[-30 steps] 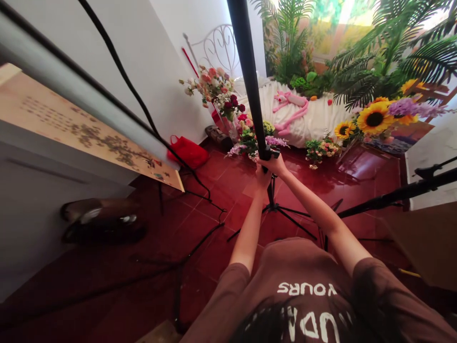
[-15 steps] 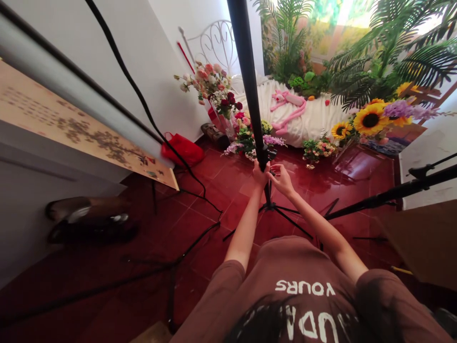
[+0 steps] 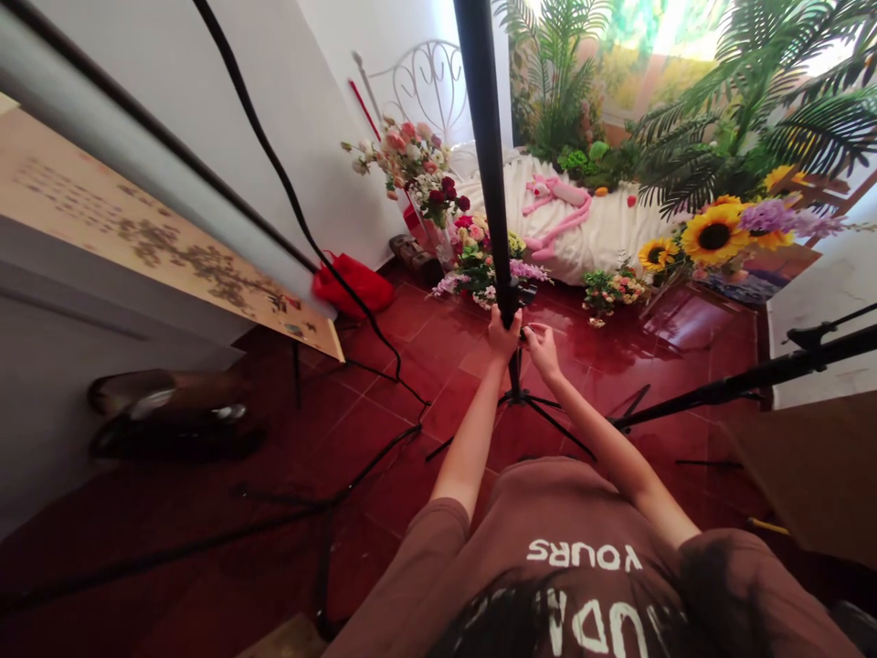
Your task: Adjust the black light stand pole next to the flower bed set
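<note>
A black stand pole (image 3: 488, 155) rises from a tripod base (image 3: 522, 397) on the red tiled floor and passes out of view at the top. My left hand (image 3: 505, 334) is wrapped round the pole just below a black clamp joint (image 3: 511, 294). Just right of it, my right hand (image 3: 541, 349) has its fingers bent together at a small dark knob on the pole's side. The fingertips partly hide that knob.
Flowers (image 3: 480, 260) and a draped bed with a pink plush toy (image 3: 562, 203) lie beyond the pole. Another black stand (image 3: 740, 379) slants in from the right. A hanging scroll (image 3: 171, 247), black cable (image 3: 274, 164) and red bag (image 3: 353, 283) are at left.
My right hand's fingers have drawn closer together beside the pole. The view has shifted slightly, and the pole's upper part shows a little further right.
</note>
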